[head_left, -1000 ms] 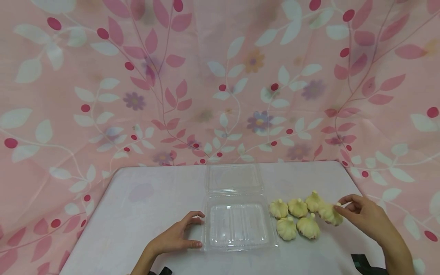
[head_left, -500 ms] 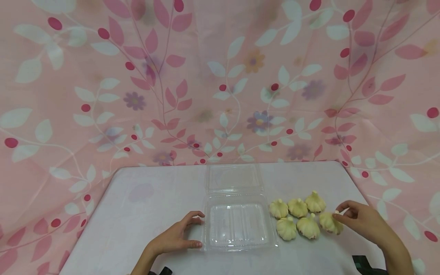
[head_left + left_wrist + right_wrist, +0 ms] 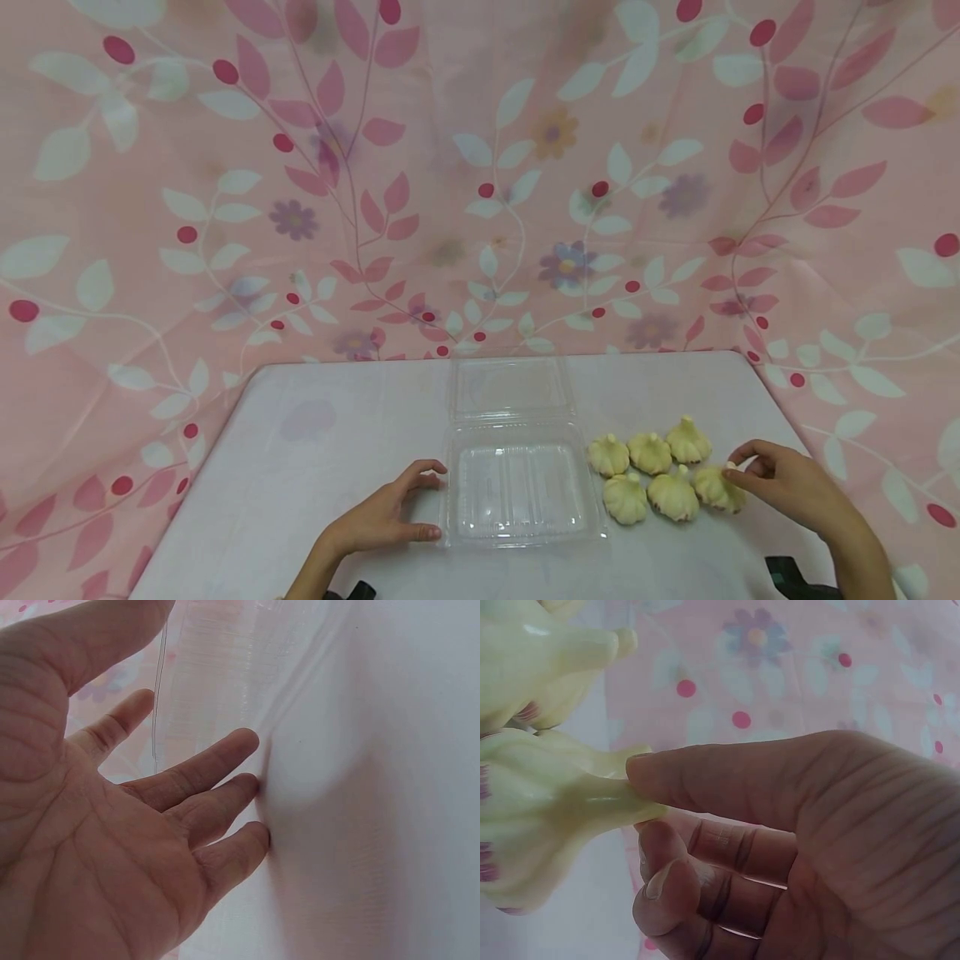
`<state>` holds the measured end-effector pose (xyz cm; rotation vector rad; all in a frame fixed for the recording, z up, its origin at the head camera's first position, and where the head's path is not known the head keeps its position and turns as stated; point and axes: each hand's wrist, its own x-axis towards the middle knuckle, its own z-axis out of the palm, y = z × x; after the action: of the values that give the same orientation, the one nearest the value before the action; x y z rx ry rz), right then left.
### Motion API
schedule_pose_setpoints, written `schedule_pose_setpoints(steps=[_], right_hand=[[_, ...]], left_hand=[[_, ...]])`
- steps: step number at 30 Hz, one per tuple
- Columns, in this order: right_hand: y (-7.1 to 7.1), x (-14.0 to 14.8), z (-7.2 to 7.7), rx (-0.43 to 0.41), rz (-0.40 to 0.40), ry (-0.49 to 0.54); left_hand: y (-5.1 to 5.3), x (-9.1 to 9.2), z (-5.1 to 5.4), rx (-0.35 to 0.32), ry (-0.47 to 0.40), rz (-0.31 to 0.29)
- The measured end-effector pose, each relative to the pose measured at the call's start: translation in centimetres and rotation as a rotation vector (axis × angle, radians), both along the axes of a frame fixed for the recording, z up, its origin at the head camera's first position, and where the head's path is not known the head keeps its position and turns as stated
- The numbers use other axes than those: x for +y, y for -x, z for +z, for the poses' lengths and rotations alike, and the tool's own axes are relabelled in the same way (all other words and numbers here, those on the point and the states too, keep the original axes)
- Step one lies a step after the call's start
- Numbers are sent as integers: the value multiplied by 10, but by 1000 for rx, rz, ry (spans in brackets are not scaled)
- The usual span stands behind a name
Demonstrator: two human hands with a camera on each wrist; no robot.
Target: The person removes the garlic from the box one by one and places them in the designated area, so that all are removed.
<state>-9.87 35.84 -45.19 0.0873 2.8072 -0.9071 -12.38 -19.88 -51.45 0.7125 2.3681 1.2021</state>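
Observation:
A garlic bulb [image 3: 717, 492] stands at the right end of the front row, and my right hand [image 3: 787, 487] pinches its stem between thumb and fingers. The right wrist view shows the thumb on the stem of this garlic bulb [image 3: 540, 817]. Several other garlic bulbs [image 3: 672, 497] sit close by in two rows. An open clear plastic clamshell box [image 3: 525, 537] lies left of them with its lid [image 3: 512, 387] folded back. My left hand [image 3: 382, 512] rests at the box's left edge, fingers spread; in the left wrist view several fingertips of the left hand [image 3: 112, 847] touch the tabletop.
The white table [image 3: 337, 433] carries everything, its far edge against a pink floral cloth [image 3: 480, 167]. Black straps [image 3: 795, 579] show at both wrists along the bottom of the head view.
My right hand has drawn the garlic bulb away from the back row toward the front, then slightly left beside its neighbour in the front row. The left hand and box stay put.

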Motion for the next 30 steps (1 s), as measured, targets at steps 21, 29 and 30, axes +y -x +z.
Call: schedule_pose_setpoints(steps=[21,29,30], right_hand=[[5,-5,-7,23,36,11],[6,-8,-6,13,36,15],[5,-8,-7,15,40,18]], left_hand=[[2,0,0,-15,-9,-7],[1,-1,-1,-11,-34,-15],[1,-1,-1,-14,-34,-13]])
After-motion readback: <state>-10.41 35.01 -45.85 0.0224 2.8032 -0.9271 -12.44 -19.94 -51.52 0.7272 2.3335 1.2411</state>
